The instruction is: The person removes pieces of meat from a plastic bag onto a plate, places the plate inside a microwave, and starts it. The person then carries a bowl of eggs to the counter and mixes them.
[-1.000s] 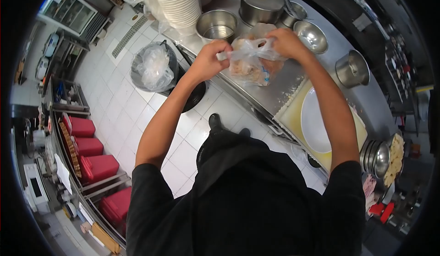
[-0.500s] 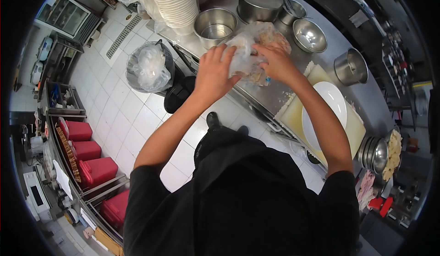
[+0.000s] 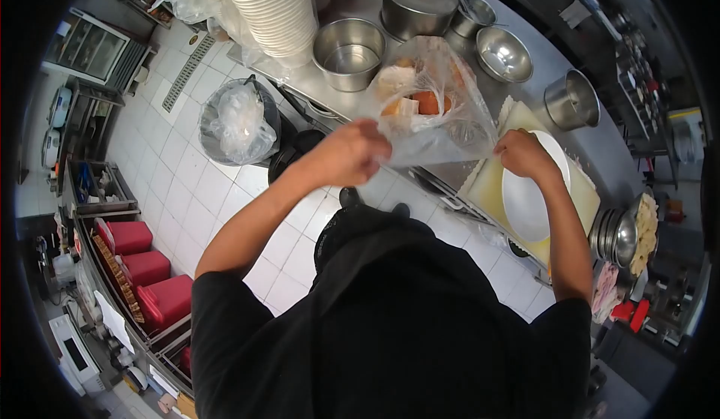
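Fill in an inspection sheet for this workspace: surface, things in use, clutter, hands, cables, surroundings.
Surface: steel counter; pale scraps along the cutting board edge.
Things: clear plastic bag, brown and pale food pieces inside.
Clutter: white container stack, open pot, lidded pot, steel bowl; white plate on the board.
Hands: right hand pinches the bag's edge; left hand is at its other side, blurred, grip unclear.
Cables: nothing seen; outer edges too blurred to tell.
Surroundings: tiled floor, lined bin holding plastic, red containers.

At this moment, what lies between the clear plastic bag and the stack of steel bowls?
In the head view, a yellowish board holding a white oval plate lies there; the right forearm hides part of each.
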A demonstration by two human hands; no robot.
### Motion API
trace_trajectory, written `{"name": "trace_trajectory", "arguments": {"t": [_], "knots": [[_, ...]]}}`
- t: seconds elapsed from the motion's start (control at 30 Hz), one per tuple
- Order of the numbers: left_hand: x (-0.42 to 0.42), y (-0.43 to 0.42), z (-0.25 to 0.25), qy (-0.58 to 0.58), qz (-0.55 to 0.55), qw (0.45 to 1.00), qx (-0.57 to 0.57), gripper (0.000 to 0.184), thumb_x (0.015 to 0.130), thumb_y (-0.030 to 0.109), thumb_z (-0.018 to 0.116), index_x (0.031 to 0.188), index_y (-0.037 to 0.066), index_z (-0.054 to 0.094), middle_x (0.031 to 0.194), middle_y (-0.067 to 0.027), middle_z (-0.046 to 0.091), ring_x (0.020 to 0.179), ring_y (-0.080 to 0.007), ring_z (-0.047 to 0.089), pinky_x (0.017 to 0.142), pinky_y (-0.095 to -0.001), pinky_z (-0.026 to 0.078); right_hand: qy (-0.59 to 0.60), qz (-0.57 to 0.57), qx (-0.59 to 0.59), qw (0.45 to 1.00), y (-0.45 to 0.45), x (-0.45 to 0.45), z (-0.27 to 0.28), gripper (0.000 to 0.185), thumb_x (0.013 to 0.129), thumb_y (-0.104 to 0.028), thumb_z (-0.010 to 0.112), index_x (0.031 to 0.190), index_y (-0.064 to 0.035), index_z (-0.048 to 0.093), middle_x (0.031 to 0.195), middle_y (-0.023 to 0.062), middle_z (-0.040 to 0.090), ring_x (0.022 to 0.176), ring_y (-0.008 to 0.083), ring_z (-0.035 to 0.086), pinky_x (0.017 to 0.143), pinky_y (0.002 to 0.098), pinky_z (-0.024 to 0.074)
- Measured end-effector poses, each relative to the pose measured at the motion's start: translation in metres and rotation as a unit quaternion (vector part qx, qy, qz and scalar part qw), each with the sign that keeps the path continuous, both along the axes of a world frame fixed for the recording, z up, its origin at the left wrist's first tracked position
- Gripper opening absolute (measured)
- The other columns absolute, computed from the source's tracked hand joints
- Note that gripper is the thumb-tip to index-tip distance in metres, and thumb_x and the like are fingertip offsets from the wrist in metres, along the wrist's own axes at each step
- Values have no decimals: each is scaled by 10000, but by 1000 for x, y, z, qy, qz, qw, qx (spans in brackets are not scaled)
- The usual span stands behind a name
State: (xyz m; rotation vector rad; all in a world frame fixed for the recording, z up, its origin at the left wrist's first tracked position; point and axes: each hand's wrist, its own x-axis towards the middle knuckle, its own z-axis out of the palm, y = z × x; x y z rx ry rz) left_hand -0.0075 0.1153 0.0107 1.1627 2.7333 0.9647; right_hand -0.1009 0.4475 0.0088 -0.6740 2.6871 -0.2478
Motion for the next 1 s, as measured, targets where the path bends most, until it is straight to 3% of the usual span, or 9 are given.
{"name": "trace_trajectory", "arguments": {"t": [0.03,0.13,0.23,0.27,0.43,0.57,0.6,0.8,1.0], "knots": [[10,1,-8,-11,-30,999,-34,134,583,-1,598,696,44,542,732,-95,570,774,-283,564,911,-407,393,-33,-30,19,999,1,3,2,127,658,-14,536,738,-31,633,845,116,609,904,320,544,814,391,415],[25,7,-31,-30,-46,989,-139,150,671,176,644,690,41,583,711,-102,573,785,-281,577,925,-399,387,267,57,-131,953,-33,15,18,169,654,9,519,765,-26,642,829,131,620,844,329,571,779,388,443],[20,23,-36,-38,-24,986,-159,253,720,260,655,649,26,591,702,-113,565,767,-291,571,885,-393,403,32,95,-378,920,-88,23,26,179,645,39,493,753,-5,628,852,157,616,799,335,588,756,394,458],[18,29,-32,-33,-15,987,-159,332,748,318,645,633,7,618,722,-136,585,766,-318,575,823,-386,426,-65,110,-375,918,-98,24,19,182,643,60,477,745,13,620,883,164,620,815,331,596,778,387,458],[5,39,-44,53,83,994,-42,268,774,233,604,854,-21,580,927,-158,570,761,-326,581,718,-379,481,64,94,-239,964,-92,5,-25,264,646,36,485,877,-2,607,902,184,618,846,345,586,771,399,455],[0,49,-44,-36,353,932,-76,394,769,210,600,1065,8,438,1072,-195,513,798,-388,587,676,-422,501,83,-11,-214,973,-84,6,-4,423,666,9,501,1083,-34,556,896,192,617,857,360,579,777,426,448],[-2,46,-45,-68,346,927,-129,530,742,203,609,1169,26,350,1076,-208,518,787,-417,593,679,-432,503,75,14,-180,981,-82,7,-8,442,670,5,507,1107,-43,544,896,192,616,858,361,579,776,430,450],[-10,30,-53,7,278,918,-283,379,704,193,616,1036,31,529,972,-157,571,867,-325,571,753,-409,464,31,59,-56,996,-67,23,-28,396,684,-9,524,1071,-71,579,884,204,611,852,364,578,777,433,458],[-1,31,-55,53,172,947,-267,230,725,205,597,881,38,622,849,-113,612,908,-285,545,780,-389,436,56,83,12,995,-62,33,-42,225,678,-19,528,866,-37,649,898,199,605,874,342,588,779,416,467]]}}
